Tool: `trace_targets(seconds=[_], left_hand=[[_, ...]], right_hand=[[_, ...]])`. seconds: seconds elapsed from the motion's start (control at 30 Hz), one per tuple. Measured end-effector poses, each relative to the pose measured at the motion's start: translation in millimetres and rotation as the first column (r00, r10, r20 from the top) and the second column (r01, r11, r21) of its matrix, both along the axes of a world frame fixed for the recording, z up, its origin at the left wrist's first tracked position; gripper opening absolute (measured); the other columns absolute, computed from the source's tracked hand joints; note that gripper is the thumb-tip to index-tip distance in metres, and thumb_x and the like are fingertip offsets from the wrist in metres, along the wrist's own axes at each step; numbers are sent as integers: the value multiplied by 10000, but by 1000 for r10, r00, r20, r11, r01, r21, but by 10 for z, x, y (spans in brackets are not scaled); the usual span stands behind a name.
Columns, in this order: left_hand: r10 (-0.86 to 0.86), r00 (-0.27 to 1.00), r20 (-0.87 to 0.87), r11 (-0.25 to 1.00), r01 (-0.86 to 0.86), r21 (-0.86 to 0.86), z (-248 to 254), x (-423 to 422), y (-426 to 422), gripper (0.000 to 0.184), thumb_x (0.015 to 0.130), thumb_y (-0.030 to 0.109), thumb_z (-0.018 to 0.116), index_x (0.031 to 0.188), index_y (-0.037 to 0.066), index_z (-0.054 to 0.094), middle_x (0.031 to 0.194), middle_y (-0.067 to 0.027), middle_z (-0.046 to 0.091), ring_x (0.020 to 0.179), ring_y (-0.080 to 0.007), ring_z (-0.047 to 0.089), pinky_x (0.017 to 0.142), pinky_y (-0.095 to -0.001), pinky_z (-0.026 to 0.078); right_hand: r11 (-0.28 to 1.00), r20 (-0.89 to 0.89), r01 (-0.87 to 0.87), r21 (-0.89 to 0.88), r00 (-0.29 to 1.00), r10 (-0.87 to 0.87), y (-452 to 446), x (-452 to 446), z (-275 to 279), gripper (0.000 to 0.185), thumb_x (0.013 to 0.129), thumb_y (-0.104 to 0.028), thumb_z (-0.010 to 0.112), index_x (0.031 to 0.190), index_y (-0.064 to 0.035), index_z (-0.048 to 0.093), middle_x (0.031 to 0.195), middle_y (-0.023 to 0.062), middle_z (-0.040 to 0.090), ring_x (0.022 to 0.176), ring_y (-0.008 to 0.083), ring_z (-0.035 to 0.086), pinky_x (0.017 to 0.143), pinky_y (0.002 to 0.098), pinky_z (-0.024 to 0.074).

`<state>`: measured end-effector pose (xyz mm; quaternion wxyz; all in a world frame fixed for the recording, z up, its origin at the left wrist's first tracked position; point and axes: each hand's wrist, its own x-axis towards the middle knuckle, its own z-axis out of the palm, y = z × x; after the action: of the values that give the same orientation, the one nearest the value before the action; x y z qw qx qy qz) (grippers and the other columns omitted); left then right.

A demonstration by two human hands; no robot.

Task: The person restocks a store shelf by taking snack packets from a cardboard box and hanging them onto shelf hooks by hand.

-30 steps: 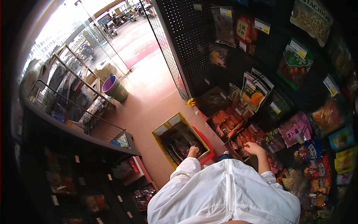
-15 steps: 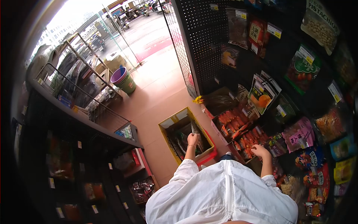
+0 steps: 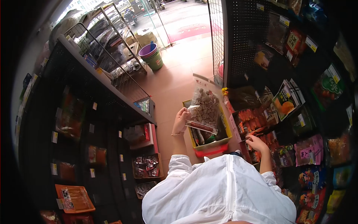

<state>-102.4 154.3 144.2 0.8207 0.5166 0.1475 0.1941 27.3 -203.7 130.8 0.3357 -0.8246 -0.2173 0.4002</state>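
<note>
My left hand (image 3: 181,121) is closed on the edge of a clear plastic bag of brownish dried snack pieces (image 3: 205,106), raised above a yellow-edged carton (image 3: 227,127). A narrow dark red strip with pale edges (image 3: 201,127) crosses the bag's lower part; whether it is separate I cannot tell. Inside the carton lie more packets, partly covered by the bag. My right hand (image 3: 257,143) hovers with loosely bent, parted fingers beside small orange-red snack packets (image 3: 250,119) in open boxes. Nothing shows in its grip.
Black shelving with hanging snack bags stands on both sides. A green bucket (image 3: 153,61) with a purple basin sits near the doorway, beside a metal rack (image 3: 123,41). Below the carton's near side is a red plastic piece (image 3: 211,150). Boxes of dark packets (image 3: 146,166) line the left.
My left hand has come up out of the carton, bringing the bag of dried snacks with it. My right hand stays by the orange packets. The view has turned left.
</note>
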Motion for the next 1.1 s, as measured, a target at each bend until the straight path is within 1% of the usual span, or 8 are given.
trace_targets(seconds=[0.2, 0.37, 0.47, 0.57, 0.67, 0.87, 1.0, 1.1], left_hand=[[-27, 856, 516, 969, 150, -198, 543, -164, -315, 145, 744, 125, 498, 693, 86, 368, 585, 8, 362, 554, -77, 370, 507, -208, 355], [253, 730, 635, 963, -130, -235, 817, -244, -634, 106, 732, 148, 478, 744, 71, 407, 635, -31, 437, 640, -122, 449, 607, -258, 422], [125, 651, 749, 989, -19, -148, 726, -348, -550, 143, 714, 155, 472, 810, 57, 434, 670, -44, 445, 645, -145, 449, 651, -286, 441], [118, 658, 744, 990, -17, -143, 811, -428, -603, 185, 701, 148, 467, 857, 52, 452, 663, -42, 446, 634, -147, 450, 652, -283, 443], [316, 845, 431, 871, -78, -485, 565, -478, -454, 179, 703, 154, 486, 843, 49, 448, 688, -52, 482, 688, -155, 490, 660, -283, 448], [-205, 640, 741, 914, 396, -89, 505, -420, -391, 305, 682, 147, 562, 942, 37, 446, 875, -93, 521, 868, -174, 511, 772, -288, 431], [-280, 806, 521, 895, 416, -163, 963, -466, -687, 585, 696, 110, 605, 1191, 36, 301, 1117, -92, 440, 1004, -167, 457, 839, -287, 390], [-464, 862, 203, 885, 442, 144, 996, -364, -742, 614, 679, -101, 587, 1203, -1, 285, 1123, -92, 459, 1045, -164, 443, 861, -316, 387]], right_hand=[[852, -222, -69, 519, 952, 212, 592, -174, 638, 540, 796, -213, 547, 1233, -33, 286, 1070, 117, 473, 988, 173, 464, 820, 273, 398], [604, -239, -134, 785, 835, 496, 875, -364, 1096, 710, 754, -188, 596, 1293, -64, 151, 1165, 129, 362, 1057, 189, 413, 847, 305, 402], [524, -310, -57, 850, 750, 584, 956, -540, 1121, 717, 752, -182, 593, 1294, -55, 141, 1174, 129, 344, 1067, 192, 410, 840, 323, 413], [499, -319, -30, 866, 736, 597, 1010, -656, 1081, 694, 766, -143, 572, 1293, -41, 132, 1227, 127, 306, 1106, 219, 385, 841, 346, 416], [505, -340, 28, 863, 770, 539, 1061, -720, 1026, 664, 779, -91, 545, 1295, -43, 129, 1256, 110, 290, 1124, 224, 367, 845, 357, 414], [395, -418, 277, 876, 843, 338, 1121, -817, 827, 647, 776, 13, 509, 1299, -61, 135, 1249, 73, 319, 1105, 172, 377, 869, 309, 388], [451, -382, 291, 844, 916, 124, 959, -742, 619, 654, 749, 52, 523, 1291, -53, 174, 1206, 50, 379, 1056, 150, 416, 884, 269, 356], [373, -397, 366, 853, 918, 8, 836, -759, 670, 601, 733, 21, 562, 1254, -46, 268, 1141, 48, 447, 1032, 143, 436, 872, 285, 364]])
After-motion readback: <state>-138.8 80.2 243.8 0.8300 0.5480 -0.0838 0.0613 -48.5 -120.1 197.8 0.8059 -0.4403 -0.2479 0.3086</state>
